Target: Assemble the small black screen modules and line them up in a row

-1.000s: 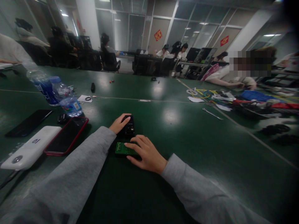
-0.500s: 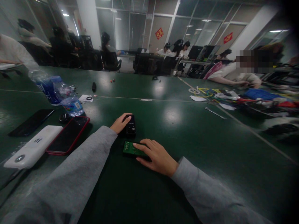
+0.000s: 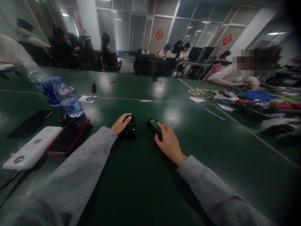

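My left hand [image 3: 120,124] is closed round the left side of a small black boxy device [image 3: 131,128], its thumb lying over the top. The device rests on the dark green table [image 3: 141,182]. To its right, my right hand [image 3: 169,142] grips a green circuit board in a black casing [image 3: 154,124]. The board's green face points up and its far end leans to the left. My palm and fingers cover its near end. Whether the casing touches the table I cannot tell.
On the left lie a red-edged phone [image 3: 68,136], a white power bank [image 3: 33,149] and a black phone [image 3: 30,123], with plastic bottles [image 3: 68,97] behind. A wrench [image 3: 214,114] and tangled cables [image 3: 211,93] are at right. A person [image 3: 225,78] sits beyond them.
My right hand has closed on the circuit board and carried it forward and to the right, turning it. My left hand stays on the black device.
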Tool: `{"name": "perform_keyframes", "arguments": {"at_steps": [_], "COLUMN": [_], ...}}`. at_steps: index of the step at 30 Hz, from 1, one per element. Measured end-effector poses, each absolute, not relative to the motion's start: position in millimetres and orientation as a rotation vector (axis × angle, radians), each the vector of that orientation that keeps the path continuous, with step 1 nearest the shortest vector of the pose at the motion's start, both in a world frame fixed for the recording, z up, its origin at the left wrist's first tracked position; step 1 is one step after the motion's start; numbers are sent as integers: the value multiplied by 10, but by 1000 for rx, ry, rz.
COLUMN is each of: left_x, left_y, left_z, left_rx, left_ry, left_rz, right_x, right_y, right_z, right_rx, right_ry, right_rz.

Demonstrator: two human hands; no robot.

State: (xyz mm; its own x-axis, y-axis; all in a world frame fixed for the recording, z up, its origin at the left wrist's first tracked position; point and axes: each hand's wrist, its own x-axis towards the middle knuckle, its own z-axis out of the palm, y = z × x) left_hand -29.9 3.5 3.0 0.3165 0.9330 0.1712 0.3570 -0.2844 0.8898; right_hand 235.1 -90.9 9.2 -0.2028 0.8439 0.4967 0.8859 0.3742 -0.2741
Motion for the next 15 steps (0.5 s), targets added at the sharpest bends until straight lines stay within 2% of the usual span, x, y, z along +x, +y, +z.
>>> {"name": "perform_keyframes", "arguments": {"at_steps": [8,15], "left_x": [-328,-399], "left_y": [31,-49], "left_z": [-19,108], "left_rx": [1987,1986], "left_ry": [1049,994], "left_rz": [963,691], "right_x": [2562,2542], "right_y": [-598,-642], "right_z": [-133,-81], "right_rx": [-1479,-1431], "right_ry": [-1784,-1783], "right_rz": [66,280]}}
